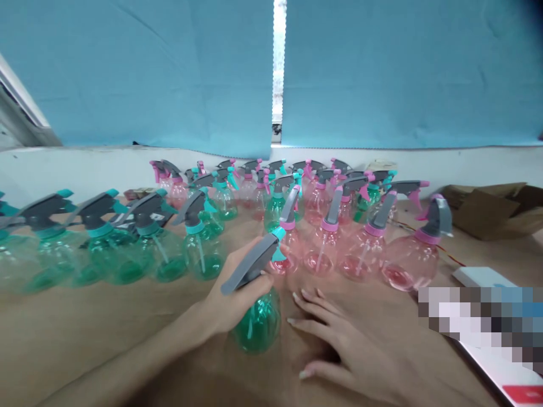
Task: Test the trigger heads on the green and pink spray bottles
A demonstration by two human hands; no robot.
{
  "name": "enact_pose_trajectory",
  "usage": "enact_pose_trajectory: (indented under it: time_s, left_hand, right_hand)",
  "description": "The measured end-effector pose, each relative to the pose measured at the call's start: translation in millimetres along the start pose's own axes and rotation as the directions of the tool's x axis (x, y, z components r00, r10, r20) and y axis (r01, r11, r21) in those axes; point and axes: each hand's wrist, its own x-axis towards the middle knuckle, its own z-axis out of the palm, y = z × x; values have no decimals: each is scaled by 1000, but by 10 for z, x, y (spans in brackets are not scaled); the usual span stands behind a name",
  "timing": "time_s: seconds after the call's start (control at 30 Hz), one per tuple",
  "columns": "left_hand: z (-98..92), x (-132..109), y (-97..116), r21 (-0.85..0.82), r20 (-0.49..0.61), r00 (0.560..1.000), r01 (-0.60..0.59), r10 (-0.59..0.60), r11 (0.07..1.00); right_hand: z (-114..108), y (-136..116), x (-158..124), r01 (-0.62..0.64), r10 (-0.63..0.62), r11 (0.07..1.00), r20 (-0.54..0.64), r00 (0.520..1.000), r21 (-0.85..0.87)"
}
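Observation:
My left hand [240,291] is wrapped round the neck of a green spray bottle [258,325], just below its grey and teal spray head. The bottle is upright, near the middle of the brown table [178,345]. To its right, my right hand [335,336] hovers or rests low over the table with its fingers spread and nothing in them. Beyond it is a row of pink spray bottles [360,251]. On the left stands a row of green spray bottles [163,254].
More pink and green bottles [318,198] crowd together at the back. A crumpled brown cardboard piece [487,209] lies at the back right, and a white box [483,277] is nearer on the right. Blue cloth [169,73] hangs behind the table.

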Motion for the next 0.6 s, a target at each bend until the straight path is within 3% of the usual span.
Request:
enact_pose_trajectory:
  time_s: [0.2, 0.33, 0.6]
  left_hand:
    - [1, -31, -48, 67, -77, 997, 4, 1, 998]
    - [-12, -9, 38, 128, -36, 998, -36, 41, 991]
    - [47, -28, -3, 64, -104, 994, -10, 17, 998]
  right_hand:
    - [-54, 26, -5, -16, 15, 999, 35, 999, 45]
    - [-21, 83, -14, -21, 18, 998, 56, 998, 52]
    - [-50, 105, -28, -64, 57, 997, 120, 991, 54]
